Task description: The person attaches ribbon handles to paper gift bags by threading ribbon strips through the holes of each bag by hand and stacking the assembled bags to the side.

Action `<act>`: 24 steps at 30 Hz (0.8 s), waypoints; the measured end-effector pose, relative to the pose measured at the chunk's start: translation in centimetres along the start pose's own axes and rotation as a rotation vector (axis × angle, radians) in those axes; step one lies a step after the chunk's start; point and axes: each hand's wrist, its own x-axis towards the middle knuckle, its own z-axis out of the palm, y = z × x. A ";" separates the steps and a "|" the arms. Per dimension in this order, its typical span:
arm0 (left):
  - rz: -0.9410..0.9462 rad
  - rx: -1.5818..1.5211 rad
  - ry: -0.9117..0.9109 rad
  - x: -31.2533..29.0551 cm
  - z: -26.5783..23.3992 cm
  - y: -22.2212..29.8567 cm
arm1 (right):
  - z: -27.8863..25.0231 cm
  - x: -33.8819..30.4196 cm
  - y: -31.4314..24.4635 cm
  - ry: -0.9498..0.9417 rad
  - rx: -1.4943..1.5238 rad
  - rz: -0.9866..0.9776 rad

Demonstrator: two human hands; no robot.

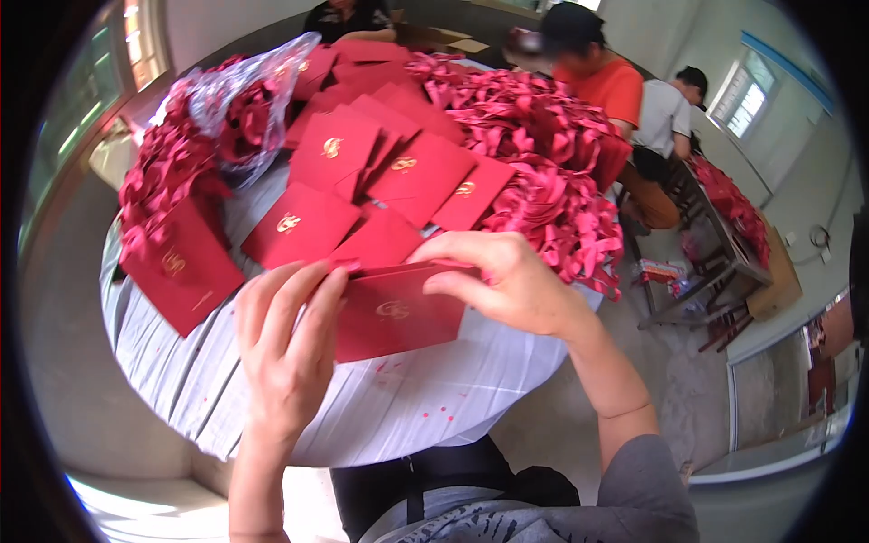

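Between my hands, over the near side of the table, stands a red paper bag [398, 312] with a gold emblem on its front. My left hand [288, 339] grips its upper left corner, with a bit of red at the fingertips. At the upper right edge, my right hand [507, 281] pinches the bag with the thumb in front and the fingers behind. Just beyond lie more flat red bags, among them one with a gold emblem [301, 223]. Another red bag [184, 267] rests by the table's left edge, left of my left hand.
A white cloth [471, 385] covers the round table. Heaps of red ribbon [552, 208] pile up right and left, with clear plastic film [244, 109] over the left heap. People sit beyond, one in an orange shirt [608, 86]. A wooden table [724, 226] stands far right.
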 end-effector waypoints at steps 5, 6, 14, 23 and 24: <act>0.046 0.077 0.011 -1.1 -0.9 -0.2 | 0.8 0.2 0.1 0.024 0.013 -0.045; 0.044 0.075 -0.003 -1.1 -0.9 -0.2 | 0.7 0.2 0.2 0.038 0.041 -0.038; 0.095 -0.007 -0.115 -1.2 -0.9 -0.3 | -0.7 1.3 2.2 -0.021 0.437 0.134; -0.142 -0.049 -0.427 2.4 -4.3 1.9 | 1.3 2.9 4.3 -0.046 0.732 0.173; -0.080 -0.009 -0.412 3.0 -4.3 2.1 | 1.3 2.9 4.2 -0.045 0.731 0.135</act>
